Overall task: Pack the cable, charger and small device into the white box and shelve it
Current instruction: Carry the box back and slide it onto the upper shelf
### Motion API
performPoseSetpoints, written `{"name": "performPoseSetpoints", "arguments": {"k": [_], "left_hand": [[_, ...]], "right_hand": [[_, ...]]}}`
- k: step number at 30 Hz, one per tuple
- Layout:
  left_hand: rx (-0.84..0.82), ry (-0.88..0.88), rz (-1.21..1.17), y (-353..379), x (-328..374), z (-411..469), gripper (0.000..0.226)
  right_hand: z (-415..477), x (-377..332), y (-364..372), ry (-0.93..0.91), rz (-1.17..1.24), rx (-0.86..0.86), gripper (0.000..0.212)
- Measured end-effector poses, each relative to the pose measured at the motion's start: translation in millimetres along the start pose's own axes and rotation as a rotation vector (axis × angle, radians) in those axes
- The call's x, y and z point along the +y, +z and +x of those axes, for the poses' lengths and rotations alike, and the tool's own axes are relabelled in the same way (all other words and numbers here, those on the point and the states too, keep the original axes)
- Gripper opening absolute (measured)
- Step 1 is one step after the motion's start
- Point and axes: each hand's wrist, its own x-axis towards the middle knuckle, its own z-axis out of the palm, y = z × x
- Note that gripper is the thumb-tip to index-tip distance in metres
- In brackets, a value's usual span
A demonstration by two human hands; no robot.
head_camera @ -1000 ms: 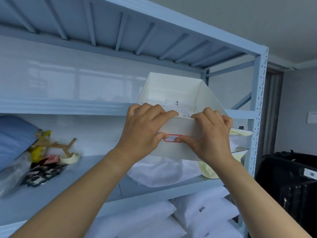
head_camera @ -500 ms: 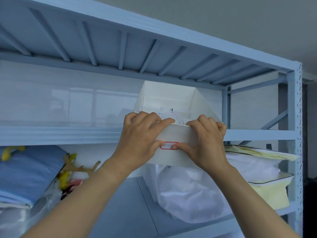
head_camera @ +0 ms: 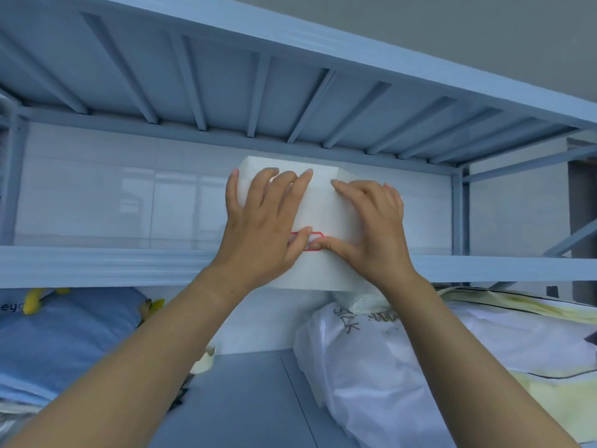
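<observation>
The blue steel rack (head_camera: pixel 323 92) fills the frame as we reach up to its upper shelf (head_camera: pixel 97 266). On the tier below lie blue bedding (head_camera: pixel 64 337) and a white plastic bag (head_camera: pixel 371 376). The white box (head_camera: pixel 323 205) stands at the shelf's front edge with its labelled face towards us. Its lower part covers the front rail, so we judge it only partly in. Whether its base rests fully on the deck we cannot tell. The cable, charger and small device are out of sight, presumably inside.

Our left hand (head_camera: pixel 261 227) and right hand (head_camera: pixel 371 231) lie side by side on that face. The fingers are stretched out and spread, gripping nothing, and the palms press the card. The two thumbs meet over the red-bordered label (head_camera: pixel 317 237).

The packing looks finished and the shelving nearly so. To do it well, we should push level and evenly with both palms, low on the face, so the box slides rather than tips. We should keep it square to the rail and send it in until the front clears the edge. Thin card can buckle, so the pressure wants to be steady, not sharp.
</observation>
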Motion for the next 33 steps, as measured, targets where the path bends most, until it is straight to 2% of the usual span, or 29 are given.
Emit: {"name": "performPoseSetpoints", "arguments": {"k": [4,9,11,15,18,23,27,33], "left_hand": [[-0.006,0.011,0.085,20,-1,16,0.061],[-0.05,0.097,0.141,41,6,6,0.06],[-0.085,0.126,0.173,47,10,-4,0.062],[-0.157,0.098,0.221,56,14,-16,0.074],[-0.191,0.076,0.282,57,12,-17,0.08],[-0.192,0.015,0.315,53,10,-23,0.076],[-0.126,-0.138,0.146,51,0,-37,0.068],[-0.124,-0.052,0.13,48,-55,-56,0.059]], "right_hand": [[2,19,22,-0.032,-0.005,0.01,0.061],[-3,34,45,-0.003,0.053,-0.052,0.054],[-8,42,48,-0.02,0.069,-0.114,0.055],[-31,62,51,-0.045,-0.048,-0.235,0.066],[-39,72,56,-0.055,0.019,-0.272,0.075],[-37,75,67,-0.113,0.184,-0.228,0.066],[-39,68,83,-0.154,0.199,-0.124,0.052],[-36,36,114,-0.209,0.202,0.037,0.029]]}}
